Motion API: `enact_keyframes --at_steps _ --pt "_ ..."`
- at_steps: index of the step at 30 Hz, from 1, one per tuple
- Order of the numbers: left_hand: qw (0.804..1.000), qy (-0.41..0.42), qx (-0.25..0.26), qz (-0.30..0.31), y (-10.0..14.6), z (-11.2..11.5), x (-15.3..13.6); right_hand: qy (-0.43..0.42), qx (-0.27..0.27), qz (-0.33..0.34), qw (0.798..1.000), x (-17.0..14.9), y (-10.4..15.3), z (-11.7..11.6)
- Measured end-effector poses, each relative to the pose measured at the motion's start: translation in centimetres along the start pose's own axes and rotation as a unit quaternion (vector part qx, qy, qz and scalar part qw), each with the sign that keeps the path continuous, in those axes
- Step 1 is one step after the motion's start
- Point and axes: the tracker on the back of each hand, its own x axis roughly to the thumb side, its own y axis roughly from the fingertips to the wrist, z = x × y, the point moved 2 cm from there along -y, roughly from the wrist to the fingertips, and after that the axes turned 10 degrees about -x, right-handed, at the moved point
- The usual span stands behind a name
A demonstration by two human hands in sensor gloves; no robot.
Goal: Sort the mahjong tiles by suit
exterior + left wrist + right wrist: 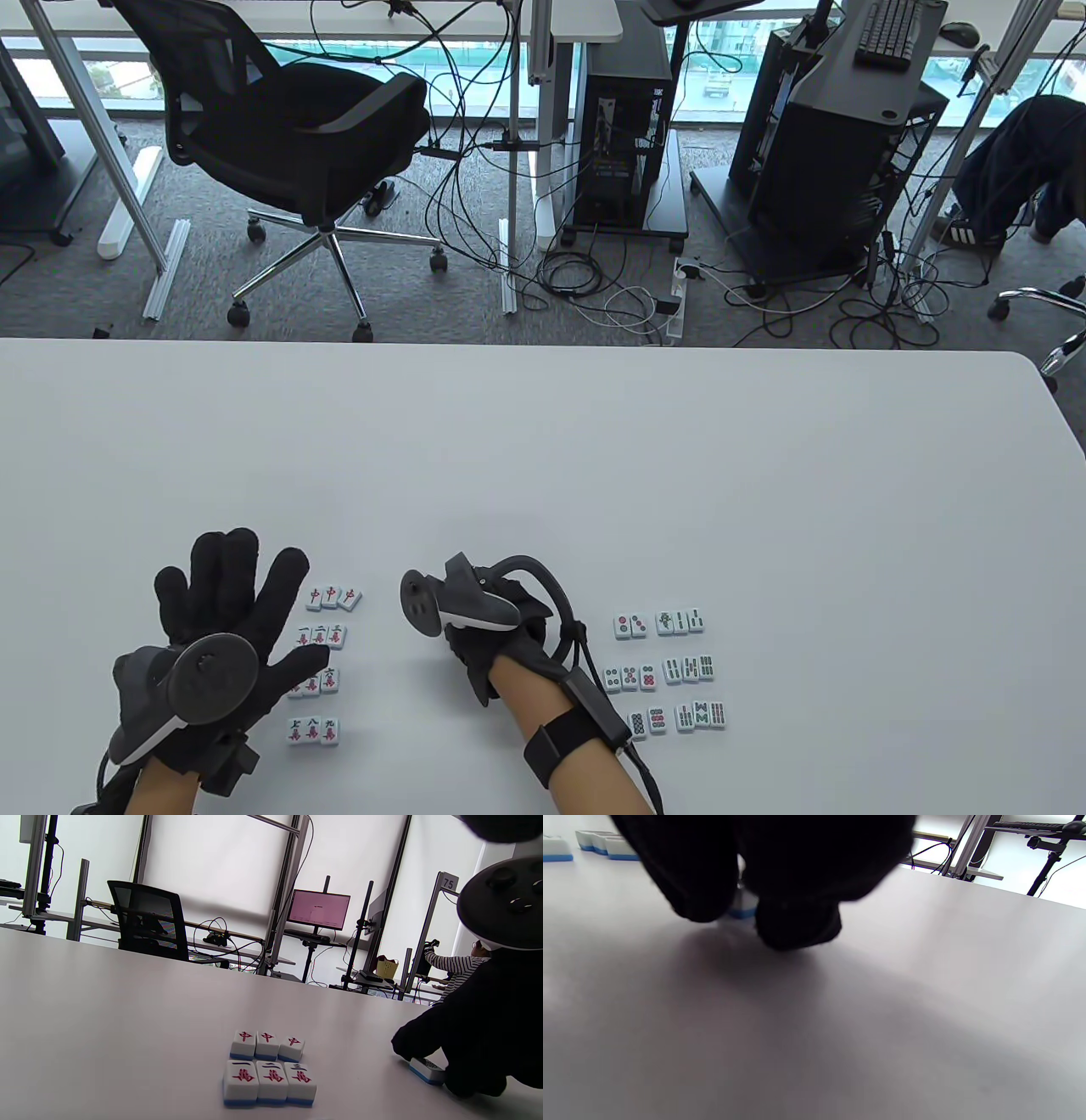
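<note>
Nearly Sorted: Gloved Hands Work Mahjong Tiles Into Suits

Nearest the table's front edge, the left hand (pixel 225 620) lies flat with its fingers straight and spread, holding nothing, its thumb over the character tiles (pixel 313 728). Those tiles sit in short rows of three just right of that hand, with a row of three red-dragon tiles (pixel 267 1046) at the far end, touching the one-two-three row (pixel 269 1082) in the left wrist view. The right hand (pixel 501 632) rests mid-table, fingers curled down to the white table (pixel 594 458) and pinching a single blue-backed tile (pixel 427 1070) that lies on the surface beneath its fingertips (pixel 796 927). To that hand's right, circle tiles (pixel 630 677) stand in rows, with bamboo tiles (pixel 688 669) just beside them, the two groups apart from the character block. Beyond the table, a black office chair (pixel 293 140), tangled floor cables (pixel 611 289) and computer towers (pixel 624 119) fill the carpeted room.
</note>
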Motion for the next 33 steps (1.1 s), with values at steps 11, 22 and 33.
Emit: enact_keyframes --at_steps 11,22,33 --pt "1.000 -0.002 -0.004 0.001 0.0 0.1 0.0 0.026 0.004 -0.095 0.995 -10.8 5.8 2.0" --pt "1.000 -0.011 -0.017 0.005 -0.2 0.6 0.4 0.052 0.067 -0.122 0.989 -14.2 9.0 -1.4" --pt "1.000 -0.006 -0.022 0.005 -0.3 0.6 0.4 0.072 0.069 -0.105 0.989 -12.3 7.0 -2.3"
